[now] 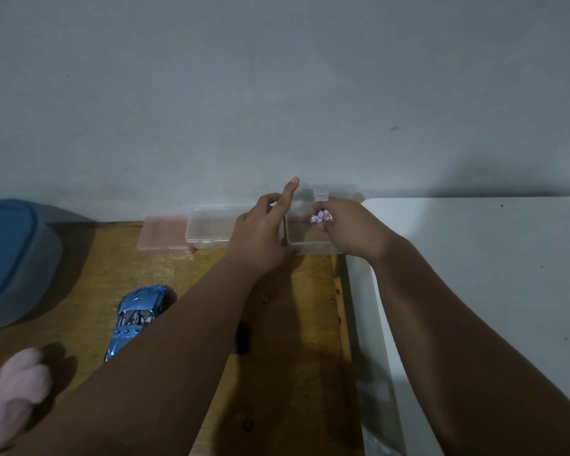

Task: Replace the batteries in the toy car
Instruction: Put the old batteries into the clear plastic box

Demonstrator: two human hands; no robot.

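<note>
Far left sat a blue-lidded tub (10,258) and a pink plush (10,406) at the bottom corner, both out of play. Toy car (137,319), one only, metallic blue, lay on the wooden table (310,307) near the left forearm, well apart from both hands; which way up I couldn't tell. I judged it light, rigid and slick on that glossy shell, so I'd take it across the body sides, not the wheels. A small dark item (243,337) lay just beside that forearm, unidentifiable. Along the wall stood three plastic boxes: pink box (162,236), clear box (208,232) looking empty, and open box (313,246) between the hands. My left hand (260,238) steadied that box at its left edge, index finger extended, other fingers curled; whether it actually clamped the wall I couldn't tell. My right hand (349,230) was pinched around a batteries pack (321,218), white with red and blue print, held above the box floor. Count inside the wrap wasn't readable. I judged it small, dense, film-slippery, best held by its ends. White table (491,274) lay to the right
</note>
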